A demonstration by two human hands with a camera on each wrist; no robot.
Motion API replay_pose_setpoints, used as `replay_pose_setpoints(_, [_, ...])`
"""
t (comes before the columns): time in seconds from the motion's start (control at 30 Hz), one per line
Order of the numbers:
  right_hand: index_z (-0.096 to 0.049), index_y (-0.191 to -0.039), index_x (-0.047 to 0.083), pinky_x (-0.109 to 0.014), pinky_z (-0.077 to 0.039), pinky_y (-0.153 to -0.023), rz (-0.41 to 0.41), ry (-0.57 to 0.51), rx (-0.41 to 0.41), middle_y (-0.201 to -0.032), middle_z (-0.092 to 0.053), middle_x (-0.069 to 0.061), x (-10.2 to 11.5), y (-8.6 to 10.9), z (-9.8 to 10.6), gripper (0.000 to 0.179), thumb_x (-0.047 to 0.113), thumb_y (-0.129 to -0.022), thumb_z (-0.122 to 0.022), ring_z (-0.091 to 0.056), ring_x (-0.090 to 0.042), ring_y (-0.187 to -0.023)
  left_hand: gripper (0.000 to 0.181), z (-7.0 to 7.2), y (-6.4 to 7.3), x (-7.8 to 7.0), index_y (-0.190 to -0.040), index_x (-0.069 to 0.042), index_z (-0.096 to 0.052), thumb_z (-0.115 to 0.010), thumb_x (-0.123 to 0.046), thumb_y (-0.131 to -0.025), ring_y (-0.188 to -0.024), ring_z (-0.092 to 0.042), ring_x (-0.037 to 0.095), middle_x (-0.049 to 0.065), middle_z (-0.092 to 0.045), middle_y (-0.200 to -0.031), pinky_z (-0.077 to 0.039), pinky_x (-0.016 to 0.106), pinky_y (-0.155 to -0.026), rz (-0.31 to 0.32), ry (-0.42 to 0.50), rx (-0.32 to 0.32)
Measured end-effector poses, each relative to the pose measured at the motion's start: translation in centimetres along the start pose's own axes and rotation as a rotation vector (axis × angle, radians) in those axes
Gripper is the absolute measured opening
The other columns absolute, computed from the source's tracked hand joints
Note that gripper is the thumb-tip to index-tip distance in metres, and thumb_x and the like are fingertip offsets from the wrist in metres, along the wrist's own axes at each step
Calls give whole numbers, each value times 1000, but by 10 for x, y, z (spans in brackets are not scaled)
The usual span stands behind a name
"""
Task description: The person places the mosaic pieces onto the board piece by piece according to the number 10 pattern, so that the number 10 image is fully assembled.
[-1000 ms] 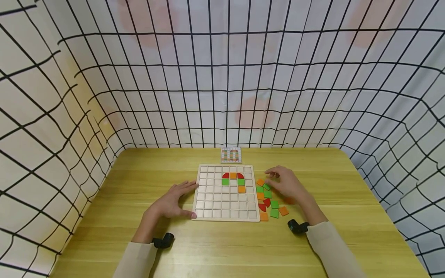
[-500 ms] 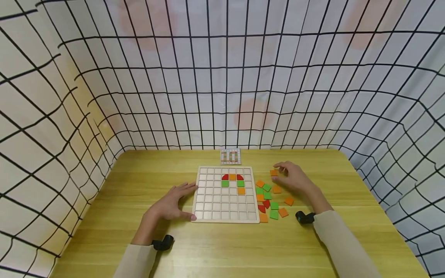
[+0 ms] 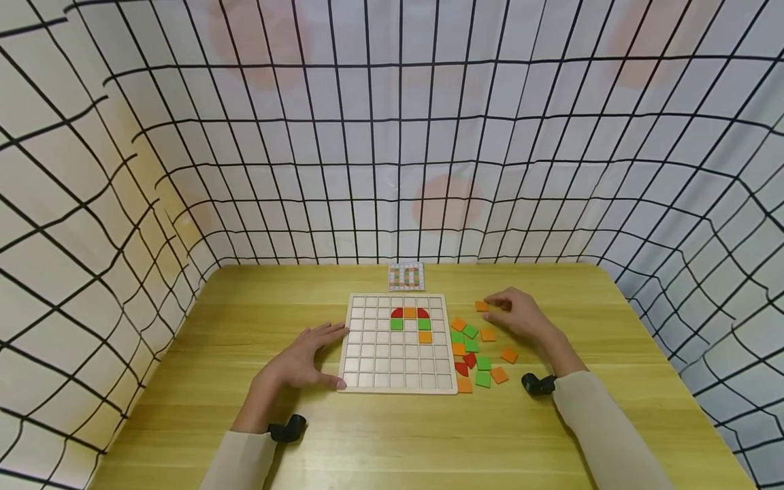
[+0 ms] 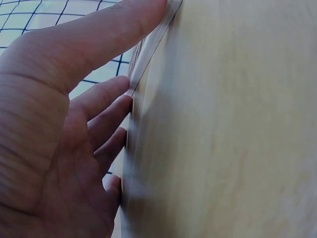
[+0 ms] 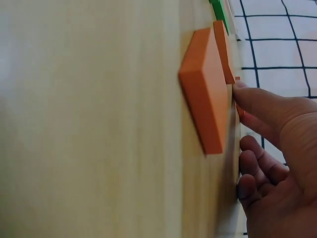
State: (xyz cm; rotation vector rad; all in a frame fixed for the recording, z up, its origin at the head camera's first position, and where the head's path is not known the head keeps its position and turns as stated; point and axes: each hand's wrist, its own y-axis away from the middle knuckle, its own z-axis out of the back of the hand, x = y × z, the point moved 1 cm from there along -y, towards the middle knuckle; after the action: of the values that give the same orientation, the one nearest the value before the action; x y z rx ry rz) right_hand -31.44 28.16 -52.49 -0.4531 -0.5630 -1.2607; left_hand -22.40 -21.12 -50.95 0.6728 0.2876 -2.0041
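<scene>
My left hand (image 3: 303, 355) rests at the left edge of a pale wooden grid board (image 3: 376, 353), its fingers long and thumb spread apart. In the left wrist view the thumb and fingertips touch the board's side. An orange square tile (image 3: 482, 306) lies right of the board's upper corner. Thumb and index finger of my right hand (image 3: 522, 317) pinch its right end; the other fingers curl loosely. In the right wrist view this orange tile (image 5: 239, 106) is mostly hidden behind the thumb. Set in the board are red quarter-circle tiles (image 3: 397, 313), orange squares (image 3: 410, 313) and green squares (image 3: 425, 324).
Several loose green tiles (image 3: 483, 363), orange tiles (image 3: 499, 375) and red tiles (image 3: 462, 369) lie along the board's right side. A printed pattern card (image 3: 406, 276) lies behind the board. White walls with black grid lines stand around the wooden table (image 3: 392, 442).
My right hand has moved right and away from the tile pile, spreading orange tiles apart. Its thumb and index finger have come to the orange tile at the top. The left hand stays put.
</scene>
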Motion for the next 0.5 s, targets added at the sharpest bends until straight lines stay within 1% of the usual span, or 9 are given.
replay_pose_setpoints(0.1, [-72, -128, 8, -47, -52, -94, 19, -13, -16, -118, -65, -13, 0, 2, -1, 40, 32, -96, -75, -58, -30, -105, 106, 0, 1, 0, -160, -24, -40, -89, -55, -72, -159, -21, 35, 1, -33, -169, -8, 62, -129, 2, 3, 2])
replay_pose_setpoints(0.23, [-74, -125, 9, -45, -50, -94, 32, -5, -29, -117, -65, -12, 1, 3, -1, 36, 30, -96, -74, -57, -29, -104, 106, -1, 0, 0, -160, -24, -40, -90, -55, -72, -159, -20, 35, 1, -33, -169, -7, 62, -129, 7, 7, 1])
replay_pose_setpoints(0.33, [-74, -124, 9, -44, -51, -92, 34, 6, -33, -115, -65, -12, 1, 3, -1, 36, 31, -96, -74, -58, -27, -103, 106, -1, 0, 0, -160, -24, -40, -90, -55, -72, -159, -20, 35, 1, -33, -169, -7, 62, -129, 7, 9, 0])
replay_pose_setpoints(0.5, [-74, -122, 11, -40, -49, -88, 16, -3, -40, -113, -65, -10, 2, 2, -3, 40, 38, -92, -78, -57, -26, -101, 106, 0, 0, -1, -160, -25, -39, -90, -55, -72, -159, -20, 34, 0, -32, -169, -6, 62, -130, 12, 14, 3])
